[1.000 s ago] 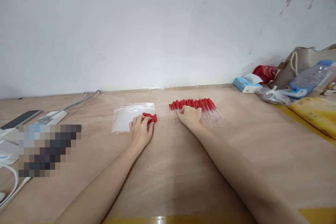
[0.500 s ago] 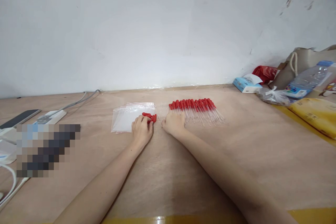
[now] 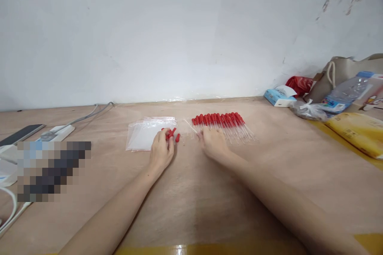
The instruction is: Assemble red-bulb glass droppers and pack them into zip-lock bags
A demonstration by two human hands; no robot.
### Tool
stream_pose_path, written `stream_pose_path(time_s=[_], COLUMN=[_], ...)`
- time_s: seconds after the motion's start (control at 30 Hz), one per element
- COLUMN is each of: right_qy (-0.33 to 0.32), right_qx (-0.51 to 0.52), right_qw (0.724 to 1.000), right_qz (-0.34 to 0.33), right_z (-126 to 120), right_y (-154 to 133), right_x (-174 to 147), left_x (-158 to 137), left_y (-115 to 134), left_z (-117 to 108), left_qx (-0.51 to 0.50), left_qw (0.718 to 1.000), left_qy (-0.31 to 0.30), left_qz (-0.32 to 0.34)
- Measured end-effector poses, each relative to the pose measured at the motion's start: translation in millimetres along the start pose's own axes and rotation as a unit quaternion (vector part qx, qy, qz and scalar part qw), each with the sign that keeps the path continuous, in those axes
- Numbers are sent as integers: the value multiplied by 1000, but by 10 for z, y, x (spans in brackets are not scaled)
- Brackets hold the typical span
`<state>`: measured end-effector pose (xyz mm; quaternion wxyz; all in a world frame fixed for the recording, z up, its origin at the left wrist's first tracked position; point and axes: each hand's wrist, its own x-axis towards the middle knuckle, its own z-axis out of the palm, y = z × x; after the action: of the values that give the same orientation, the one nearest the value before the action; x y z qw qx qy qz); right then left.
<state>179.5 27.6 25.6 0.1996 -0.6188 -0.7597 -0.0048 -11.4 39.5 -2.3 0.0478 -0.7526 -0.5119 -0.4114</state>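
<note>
My left hand [image 3: 161, 148] is curled round several small red rubber bulbs [image 3: 172, 131], at the right edge of a stack of clear zip bags [image 3: 143, 133]. One loose red bulb [image 3: 177, 138] lies just right of its fingertips. My right hand [image 3: 214, 140] pinches a thin clear tube [image 3: 190, 126] by its near end; the tube slants up and to the left. Beyond and beside that hand lies a row of glass droppers [image 3: 229, 121], red bulbs pointing to the wall and thin tips towards me. My right hand covers some of their tips.
At left lie a phone [image 3: 22, 134], a power strip [image 3: 61, 133] with a grey cable, and a blurred-out patch. Along the right stand a tissue pack [image 3: 279, 97], a knotted plastic bag [image 3: 308, 110], a plastic bottle [image 3: 348, 91] and a yellow packet [image 3: 356, 133]. A wall closes off the back.
My right hand has moved right, and the tube in it now shows clearly. My left hand stays about in place, while the red bulbs at its fingertips have shifted and spread apart.
</note>
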Motion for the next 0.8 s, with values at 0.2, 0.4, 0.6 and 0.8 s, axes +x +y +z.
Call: stream_pose_path(time_s=[0.2,0.4,0.6,0.8], right_qy=[-3,-34,-91,-84], right_qx=[-28,-15,89,109], right_qw=[978,974,977,981], right_qz=[-207,-222,-174,-138], right_z=[-107,-126,-164,-11], right_y=[677,827,681,525], right_x=[-394,-481,-438,-421], left_x=[-182,-227,-189,-186], left_y=[238,298,302,321], left_z=[-61,-110,-50,-50], left_qx=[-69,-107,-107,-126], left_qw=[985,970,973,972], left_qy=[-127,-197,-186,-187], left_qz=[91,98,86,66])
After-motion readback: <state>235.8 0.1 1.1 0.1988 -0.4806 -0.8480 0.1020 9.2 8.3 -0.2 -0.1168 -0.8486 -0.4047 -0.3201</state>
